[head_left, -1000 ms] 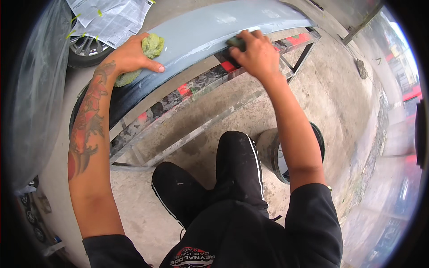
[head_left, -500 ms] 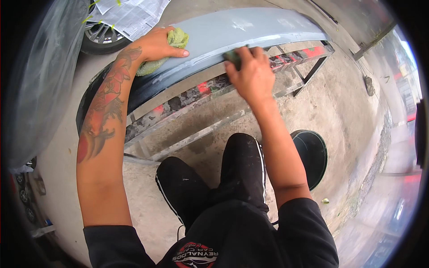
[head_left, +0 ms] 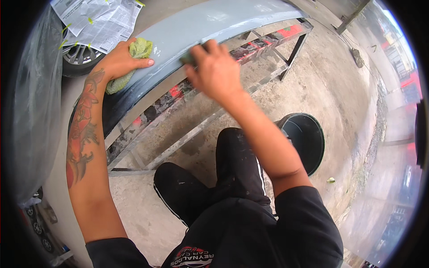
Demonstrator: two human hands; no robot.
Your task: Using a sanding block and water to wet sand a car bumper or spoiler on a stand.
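A long curved car body panel (head_left: 178, 33), grey with white streaks along its near edge and dark at its left end, lies across a paint-spotted metal stand (head_left: 175, 92). Against its left part rests my left hand (head_left: 117, 62), closed round a yellow-green cloth (head_left: 142, 48) that sticks out above the thumb and below the palm. My right hand (head_left: 219, 73), slightly blurred, grips a small dark green pad (head_left: 187, 58) pressed on the panel's near edge. The fingers hide most of the pad, so its exact kind cannot be made out.
A black bucket (head_left: 322, 143) stands on the concrete floor, right of my legs. Beyond the panel at the left are a car wheel (head_left: 82, 57) and taped newspaper sheets (head_left: 107, 22). Clear plastic sheeting (head_left: 38, 98) hangs at the far left. The stand's legs reach down near my knees.
My right hand has slid the pad leftward along the panel's near edge, closer to my left hand. The view has shifted, and my left hand still holds the cloth against the panel.
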